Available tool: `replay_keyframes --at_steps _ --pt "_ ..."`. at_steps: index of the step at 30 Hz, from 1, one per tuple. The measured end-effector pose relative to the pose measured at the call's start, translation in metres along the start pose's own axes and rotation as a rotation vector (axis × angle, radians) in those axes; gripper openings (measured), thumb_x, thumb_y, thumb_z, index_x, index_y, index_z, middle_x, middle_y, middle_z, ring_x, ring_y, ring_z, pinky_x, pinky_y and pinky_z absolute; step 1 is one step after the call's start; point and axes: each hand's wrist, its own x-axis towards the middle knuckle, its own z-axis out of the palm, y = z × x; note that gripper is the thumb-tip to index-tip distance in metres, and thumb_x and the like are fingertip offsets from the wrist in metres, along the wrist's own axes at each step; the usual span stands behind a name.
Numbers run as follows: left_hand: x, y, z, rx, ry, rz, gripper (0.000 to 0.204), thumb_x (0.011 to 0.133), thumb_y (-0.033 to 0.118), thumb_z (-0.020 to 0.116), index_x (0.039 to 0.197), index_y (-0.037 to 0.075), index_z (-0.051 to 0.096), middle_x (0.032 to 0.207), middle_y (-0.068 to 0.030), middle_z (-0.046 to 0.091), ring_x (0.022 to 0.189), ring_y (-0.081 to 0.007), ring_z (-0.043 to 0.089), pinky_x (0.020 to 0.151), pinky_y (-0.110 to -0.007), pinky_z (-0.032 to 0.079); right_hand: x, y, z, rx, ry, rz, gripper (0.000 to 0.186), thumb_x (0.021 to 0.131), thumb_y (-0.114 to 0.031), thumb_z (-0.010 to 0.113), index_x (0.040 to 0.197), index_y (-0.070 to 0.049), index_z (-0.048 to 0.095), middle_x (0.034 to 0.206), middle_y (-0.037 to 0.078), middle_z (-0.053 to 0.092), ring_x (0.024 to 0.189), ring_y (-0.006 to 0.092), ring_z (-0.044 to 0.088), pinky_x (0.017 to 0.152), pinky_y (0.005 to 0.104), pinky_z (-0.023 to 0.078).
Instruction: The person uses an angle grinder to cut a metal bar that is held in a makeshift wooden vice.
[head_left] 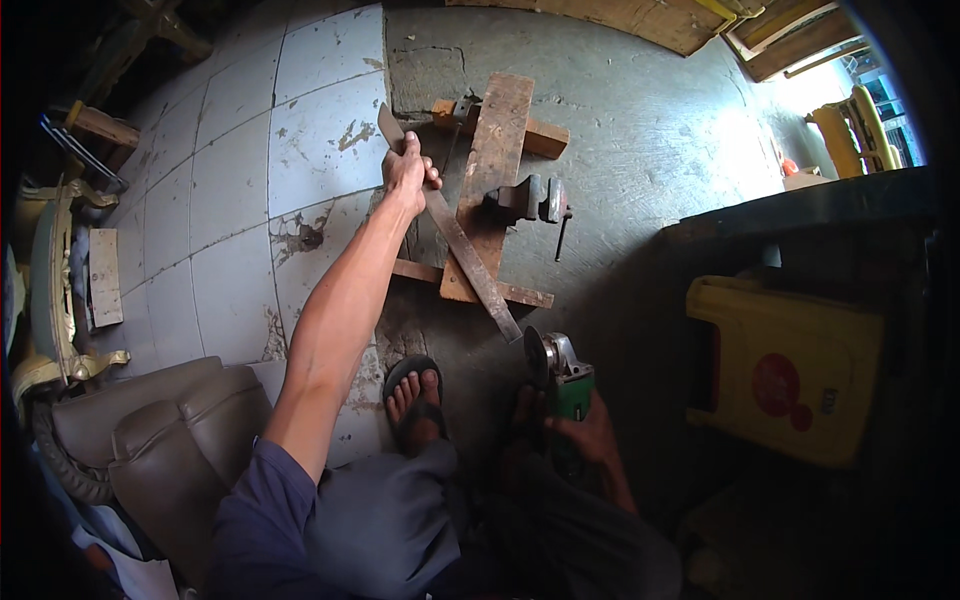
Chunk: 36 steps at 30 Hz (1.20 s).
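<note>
My left hand (pixel 408 178) is closed around a long metal blade (pixel 465 252), near its pointed far end. The blade slants across the near part of a wooden bench (pixel 502 115), its square end reaching toward me; whether it rests on the wood I cannot tell. In shadow, my right hand (pixel 592 432) grips the green body of a grinder (pixel 572 392). The grinder's disc (pixel 536 358) is just beside the blade's near end, and I cannot tell if they touch. A vise (pixel 525 198) sits on the bench's right side, well apart from the grinder
</note>
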Motion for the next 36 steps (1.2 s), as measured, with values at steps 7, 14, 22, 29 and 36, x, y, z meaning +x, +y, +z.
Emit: replay_keyframes --at_steps 7,14,22,29,36 --pt "-0.004 -0.001 0.028 0.039 0.026 0.026 0.046 0.104 0.056 0.047 0.089 0.013 0.042 0.06 0.0018 0.04 0.045 -0.0111 0.039 0.04 -0.03 0.035 -0.008 0.03 0.007 -0.088 0.04 0.042 0.076 0.067 -0.025 0.088 0.133 -0.003 0.055 0.112 0.013 0.069 0.103 0.0235 0.066 0.092 0.0389 0.052" --pt "-0.014 -0.001 0.054 0.124 -0.046 0.006 0.046 0.103 0.057 0.05 0.089 0.014 0.038 0.061 0.0018 0.039 0.045 -0.0104 0.039 0.038 -0.03 0.034 -0.011 0.026 0.01 -0.15 0.045 0.014 0.073 0.068 -0.025 0.087 0.13 -0.003 0.055 0.11 0.014 0.07 0.1 0.0241 0.066 0.09 0.0382 0.052" --pt "-0.004 -0.009 0.04 0.134 0.006 0.014 0.047 0.103 0.054 0.051 0.104 0.011 0.032 0.064 -0.0001 0.041 0.044 -0.0108 0.039 0.037 -0.028 0.034 -0.014 0.02 0.015 -0.152 0.037 0.021 0.074 0.069 -0.024 0.087 0.131 -0.003 0.054 0.112 0.013 0.069 0.102 0.023 0.065 0.092 0.0383 0.051" --pt "-0.008 -0.009 0.038 0.105 0.046 0.008 0.048 0.102 0.055 0.053 0.105 0.011 0.033 0.064 0.0002 0.041 0.044 -0.0105 0.039 0.037 -0.028 0.034 -0.01 0.022 0.005 -0.136 0.051 0.002 0.077 0.068 -0.024 0.088 0.133 -0.002 0.052 0.113 0.014 0.068 0.104 0.0249 0.065 0.094 0.0386 0.051" --pt "-0.005 -0.01 0.035 0.106 0.068 0.0 0.048 0.101 0.057 0.052 0.1 0.014 0.031 0.064 0.0004 0.041 0.044 -0.01 0.039 0.038 -0.028 0.034 -0.007 0.027 0.009 -0.137 0.035 -0.008 0.077 0.068 -0.023 0.087 0.133 -0.001 0.051 0.114 0.016 0.068 0.104 0.0257 0.066 0.093 0.0393 0.052"
